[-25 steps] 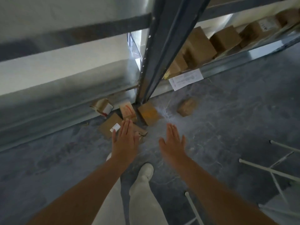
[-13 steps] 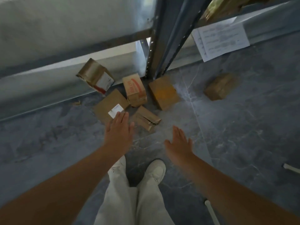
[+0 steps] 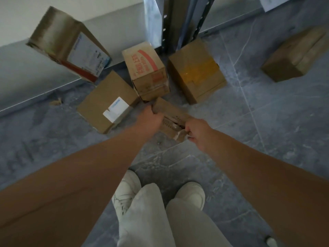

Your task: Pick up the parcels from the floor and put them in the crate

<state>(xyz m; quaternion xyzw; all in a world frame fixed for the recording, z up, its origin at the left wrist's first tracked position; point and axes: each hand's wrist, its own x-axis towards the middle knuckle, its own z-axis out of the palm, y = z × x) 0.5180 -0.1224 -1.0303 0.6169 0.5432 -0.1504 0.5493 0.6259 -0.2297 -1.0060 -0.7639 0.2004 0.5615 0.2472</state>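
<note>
A small flat cardboard parcel [image 3: 171, 115], torn and crumpled along its near edge, sits low over the grey marbled floor [image 3: 267, 132] just ahead of the person's white shoes [image 3: 191, 194]. Both hands are clamped on it: the left hand [image 3: 153, 119] grips its left end with curled fingers, and the right hand [image 3: 198, 135] pinches the ragged right corner. Whether it touches the tiles or is just clear of them cannot be told. A dark printed strip runs along its top, too blurred to read.

Just beyond it stands a box with red printing [image 3: 146, 70], with a curved red band and red lettering that appears upside down and is not legible. Left of the held parcel lies a flat box with a white label [image 3: 108, 102], the label peeling at one corner. To the right is a box sealed with yellow tape [image 3: 195, 72], touching the foot of the metal shelf upright [image 3: 179, 22]. At far left a tilted box [image 3: 69, 45] leans against the rack, showing a white shipping label with tiny blue print and a red stripe. Well apart, at far right, lies a plain taped box [image 3: 295, 54].
</note>
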